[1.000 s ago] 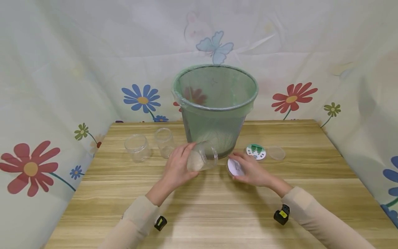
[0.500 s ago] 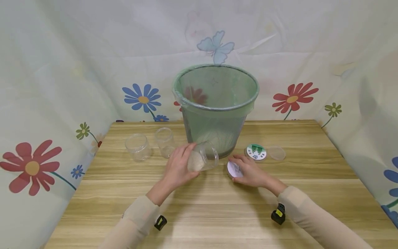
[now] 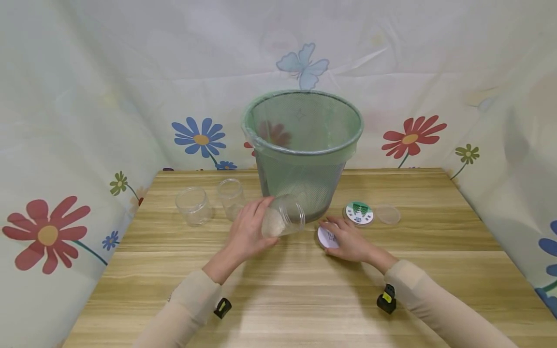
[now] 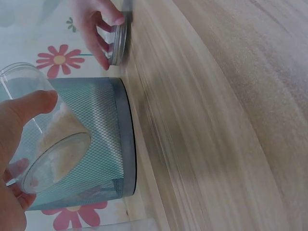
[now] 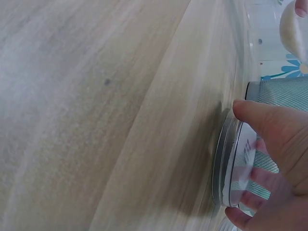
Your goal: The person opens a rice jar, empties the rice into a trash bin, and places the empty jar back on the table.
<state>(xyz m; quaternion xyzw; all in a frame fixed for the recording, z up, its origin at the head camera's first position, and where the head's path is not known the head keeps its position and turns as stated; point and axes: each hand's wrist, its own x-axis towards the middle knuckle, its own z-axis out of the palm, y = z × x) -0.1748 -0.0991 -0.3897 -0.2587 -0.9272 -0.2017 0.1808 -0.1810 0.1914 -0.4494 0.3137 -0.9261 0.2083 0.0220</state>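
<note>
My left hand (image 3: 248,227) grips a clear jar (image 3: 292,215) by its base end, the jar tilted with its open mouth to the right. Whitish grains (image 4: 62,127) lie along its lower side. In the left wrist view the jar overlaps the bin behind. My right hand (image 3: 350,240) holds a round lid (image 3: 325,237) by its edge, thumb on the near side and fingers on the far side. The lid has a white label with small print, and its silvery rim (image 5: 220,161) shows close over the table in the right wrist view.
A mesh bin (image 3: 300,179) with a green liner stands at the back middle. Two clear jars, one wide (image 3: 193,208) and one narrow (image 3: 230,198), stand at left. At right lie a green-and-white labelled lid (image 3: 359,213) and a translucent disc (image 3: 388,214).
My right wrist has shifted slightly left, and the hand covers more of the lid's label. The left hand and its tilted jar have stayed nearly where they were.
</note>
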